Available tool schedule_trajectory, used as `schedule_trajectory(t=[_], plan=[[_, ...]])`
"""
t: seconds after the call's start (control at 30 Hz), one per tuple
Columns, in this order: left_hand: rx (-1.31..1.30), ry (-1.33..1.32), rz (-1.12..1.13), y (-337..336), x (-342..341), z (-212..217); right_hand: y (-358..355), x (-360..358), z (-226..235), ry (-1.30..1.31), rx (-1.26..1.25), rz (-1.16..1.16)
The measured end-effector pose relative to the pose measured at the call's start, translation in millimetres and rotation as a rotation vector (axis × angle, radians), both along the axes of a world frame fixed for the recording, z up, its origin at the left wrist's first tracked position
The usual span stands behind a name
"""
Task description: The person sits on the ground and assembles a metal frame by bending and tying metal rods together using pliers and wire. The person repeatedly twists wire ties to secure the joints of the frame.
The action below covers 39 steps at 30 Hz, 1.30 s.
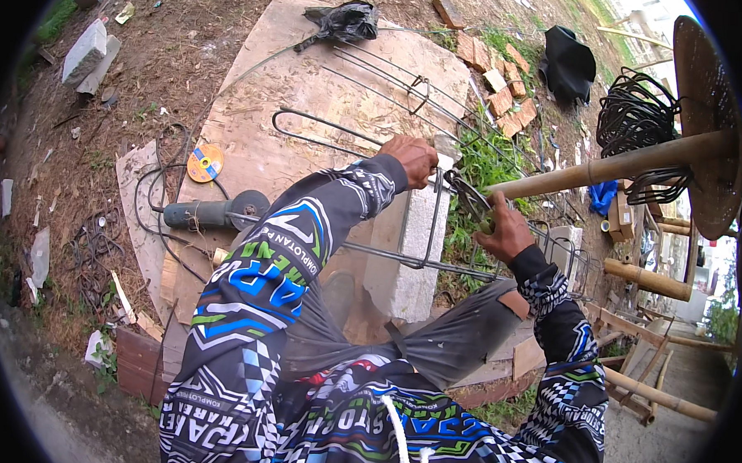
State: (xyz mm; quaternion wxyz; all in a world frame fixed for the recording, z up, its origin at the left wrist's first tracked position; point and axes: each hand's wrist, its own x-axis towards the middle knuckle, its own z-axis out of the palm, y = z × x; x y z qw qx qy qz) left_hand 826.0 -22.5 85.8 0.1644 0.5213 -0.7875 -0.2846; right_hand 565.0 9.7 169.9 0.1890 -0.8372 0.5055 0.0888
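A cage of thin steel rods (382, 255) with rectangular stirrups lies across a pale block (422, 263) in front of my knees. My left hand (409, 160) is closed around a steel rod at the block's far end, where a stirrup (435, 222) meets it. In my right hand (508, 231) is a pair of pincers (468, 196), its handles in my fingers. The pincers' jaws are at the rod joint, just right of my left hand. Whether they bite on a tie wire is too small to tell. A hooked rod end (286, 122) sticks out left of my left hand.
Left on the board (253, 86) lie an angle grinder (202, 214) with its cord and an orange disc (205, 163). A black plastic bag (347, 22) covers rod ends. Broken bricks (497, 84), a bamboo pole (622, 165) and coiled wire (637, 115) are at the right.
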Motion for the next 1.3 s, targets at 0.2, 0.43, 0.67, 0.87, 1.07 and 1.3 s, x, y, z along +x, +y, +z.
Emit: schedule_trajectory(t=[0.2,0.43,0.67,0.87,1.07,1.3], plan=[[-0.058,0.001,0.020,0,-2,-8,-17,12,42,0.268,-0.539,0.396],[-0.028,-0.004,0.023,-3,-2,-4,-56,33,74,0.220,0.430,-0.186],[-0.081,-0.024,0.002,-3,-2,-5,-7,2,20,-0.166,0.457,-0.473],[-0.086,-0.007,0.014,-3,1,-11,-28,-10,31,0.138,0.017,0.131],[-0.018,-0.027,0.011,-2,2,-2,-39,17,72,0.200,-0.661,0.527],[-0.029,-0.058,-0.011,-7,-3,-3,-99,34,86,0.499,0.177,0.214]])
